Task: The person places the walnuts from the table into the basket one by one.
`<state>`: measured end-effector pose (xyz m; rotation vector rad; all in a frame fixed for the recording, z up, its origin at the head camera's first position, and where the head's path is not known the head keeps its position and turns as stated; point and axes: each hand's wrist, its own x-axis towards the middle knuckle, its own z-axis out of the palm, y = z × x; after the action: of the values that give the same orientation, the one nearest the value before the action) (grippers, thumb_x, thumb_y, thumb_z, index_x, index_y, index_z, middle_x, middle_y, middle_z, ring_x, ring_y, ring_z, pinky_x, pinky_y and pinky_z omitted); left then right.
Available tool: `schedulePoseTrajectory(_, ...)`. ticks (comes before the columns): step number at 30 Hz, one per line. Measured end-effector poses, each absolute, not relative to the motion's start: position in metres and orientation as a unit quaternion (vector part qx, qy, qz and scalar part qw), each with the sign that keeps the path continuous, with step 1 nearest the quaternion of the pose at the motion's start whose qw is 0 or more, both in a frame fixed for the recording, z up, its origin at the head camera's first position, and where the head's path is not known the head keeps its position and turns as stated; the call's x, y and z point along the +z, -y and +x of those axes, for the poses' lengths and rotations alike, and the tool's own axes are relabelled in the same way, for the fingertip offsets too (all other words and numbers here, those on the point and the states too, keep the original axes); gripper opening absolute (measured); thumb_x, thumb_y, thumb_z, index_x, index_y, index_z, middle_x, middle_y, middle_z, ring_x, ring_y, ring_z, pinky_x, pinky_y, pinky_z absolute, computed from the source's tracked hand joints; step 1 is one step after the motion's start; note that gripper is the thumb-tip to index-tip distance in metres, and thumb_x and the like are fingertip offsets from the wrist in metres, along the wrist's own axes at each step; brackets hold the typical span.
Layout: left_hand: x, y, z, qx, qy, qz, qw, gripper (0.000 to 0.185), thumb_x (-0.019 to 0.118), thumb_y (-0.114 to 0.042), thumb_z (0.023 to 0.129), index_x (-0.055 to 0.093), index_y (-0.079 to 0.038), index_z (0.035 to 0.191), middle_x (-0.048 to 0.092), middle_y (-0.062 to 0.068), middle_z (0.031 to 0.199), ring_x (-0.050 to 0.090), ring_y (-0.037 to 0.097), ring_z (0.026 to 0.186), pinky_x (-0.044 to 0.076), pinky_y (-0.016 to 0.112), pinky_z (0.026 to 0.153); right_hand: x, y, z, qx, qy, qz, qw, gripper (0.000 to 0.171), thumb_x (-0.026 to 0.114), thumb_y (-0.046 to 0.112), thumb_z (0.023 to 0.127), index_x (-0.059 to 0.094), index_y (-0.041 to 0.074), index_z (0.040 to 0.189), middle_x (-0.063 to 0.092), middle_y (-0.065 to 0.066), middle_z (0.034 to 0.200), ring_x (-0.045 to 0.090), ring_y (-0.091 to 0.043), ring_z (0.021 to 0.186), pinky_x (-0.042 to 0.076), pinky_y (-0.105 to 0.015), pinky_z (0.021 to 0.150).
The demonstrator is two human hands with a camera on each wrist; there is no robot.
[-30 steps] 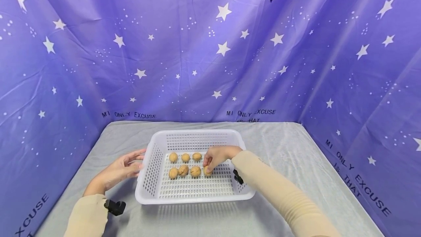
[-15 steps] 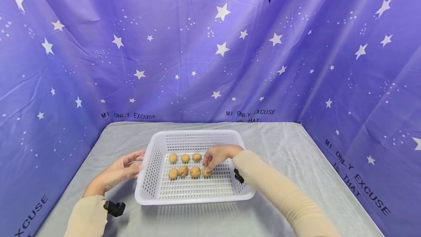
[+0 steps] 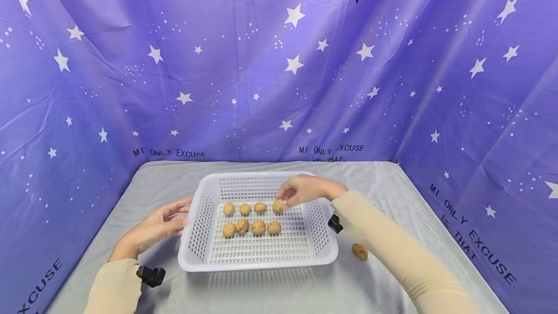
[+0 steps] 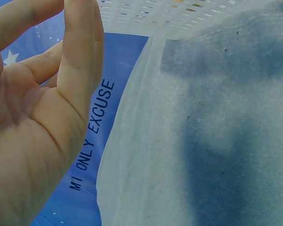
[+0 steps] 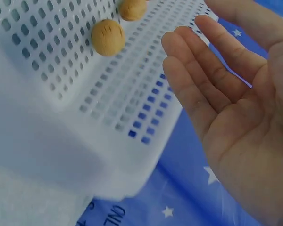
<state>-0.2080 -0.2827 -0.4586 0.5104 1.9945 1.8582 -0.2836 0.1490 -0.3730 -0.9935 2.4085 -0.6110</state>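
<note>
Sitting on a soft grey cloth [image 3: 270, 290], a white plastic basket [image 3: 193, 236] is the landmark: rectangular, round-cornered, its walls and floor pierced with rows of small slots. Eight tan, rough-shelled walnuts lie on its floor in two rows of four; the back row's right-hand walnut [image 3: 277, 206] lies just under the fingertips of the right hand [image 3: 301, 190], which hovers over the basket's far right part. Head view leaves contact unclear; the right wrist view shows that hand's fingers straight and relaxed, palm bare, grasping nothing, with two walnuts seen through the basket's lattice. A ninth walnut [image 3: 359, 251] lies on the cloth just outside the basket's right wall, near its front corner. The left hand [image 3: 152, 227] rests against the basket's left wall near the rim, fingers loosely extended and holding nothing. Behind the basket hangs a wrinkled purple backdrop [image 3: 279, 76] printed with white stars and dark lettering. Both forearms wear beige ribbed sleeves.
</note>
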Motion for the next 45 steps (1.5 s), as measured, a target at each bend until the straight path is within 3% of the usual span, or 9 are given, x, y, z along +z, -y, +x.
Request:
schedulePoseTrajectory(10, -0.456, 0.282, -0.207, 0.659, -0.707, 0.181, 0.184, 0.068, 0.057, 0.000, 0.100, 0.018, 0.009, 0.154, 0.040, 0.028, 0.140, 0.064, 0.020, 0.113, 0.057, 0.041, 0.088, -0.362, -0.198, -0.277, -0.258, -0.878, -0.355, 0.193, 0.033, 0.076, 0.018, 0.089, 0.070, 0.006, 0.120, 0.070, 0.002, 0.110, 0.066, -0.012, 0.100, 0.053, -0.029, 0.092)
schedulePoseTrajectory(18, -0.460, 0.285, -0.209, 0.658, -0.709, 0.173, 0.185, 0.067, 0.057, 0.000, 0.100, 0.019, 0.007, 0.155, 0.045, 0.022, 0.138, 0.064, 0.021, 0.113, 0.057, 0.043, 0.089, -0.366, -0.249, -0.266, -0.283, -0.879, -0.341, 0.175, 0.033, 0.074, 0.016, 0.091, 0.069, -0.002, 0.119, 0.071, -0.010, 0.111, 0.067, -0.017, 0.099, 0.054, -0.029, 0.090)
schedulePoseTrajectory(23, -0.460, 0.285, -0.208, 0.658, -0.710, 0.171, 0.185, 0.067, 0.057, -0.001, 0.100, 0.019, 0.007, 0.155, 0.043, 0.026, 0.140, 0.064, 0.022, 0.114, 0.056, 0.043, 0.089, -0.376, -0.278, -0.256, -0.291, -0.882, -0.330, 0.168, 0.030, 0.075, 0.017, 0.091, 0.070, 0.001, 0.116, 0.071, -0.003, 0.106, 0.067, -0.018, 0.098, 0.055, -0.030, 0.089)
schedulePoseTrajectory(30, -0.460, 0.285, -0.208, 0.658, -0.710, 0.172, 0.186, 0.067, 0.057, 0.000, 0.100, 0.020, 0.006, 0.155, 0.044, 0.024, 0.140, 0.063, 0.027, 0.115, 0.056, 0.043, 0.090, -0.393, -0.307, -0.238, -0.316, -0.879, -0.307, 0.184, 0.028, 0.074, 0.015, 0.092, 0.069, 0.001, 0.116, 0.071, -0.003, 0.107, 0.068, -0.023, 0.100, 0.055, -0.028, 0.087)
schedulePoseTrajectory(39, -0.461, 0.285, -0.210, 0.655, -0.713, 0.173, 0.182, 0.067, 0.057, -0.001, 0.100, 0.020, 0.006, 0.155, 0.043, 0.024, 0.139, 0.063, 0.028, 0.116, 0.056, 0.043, 0.089, -0.430, -0.326, -0.220, -0.361, -0.861, -0.270, 0.233, 0.031, 0.075, 0.012, 0.090, 0.067, -0.006, 0.113, 0.071, -0.016, 0.105, 0.068, -0.018, 0.094, 0.056, -0.026, 0.082)
schedulePoseTrajectory(45, -0.461, 0.285, -0.209, 0.652, -0.716, 0.171, 0.181, 0.067, 0.057, -0.001, 0.100, 0.020, 0.006, 0.155, 0.044, 0.020, 0.139, 0.063, 0.024, 0.114, 0.057, 0.041, 0.089, -0.452, -0.331, -0.212, -0.392, -0.841, -0.256, 0.271, 0.025, 0.075, 0.010, 0.089, 0.069, -0.006, 0.107, 0.072, -0.011, 0.097, 0.068, -0.016, 0.087, 0.055, -0.024, 0.077)
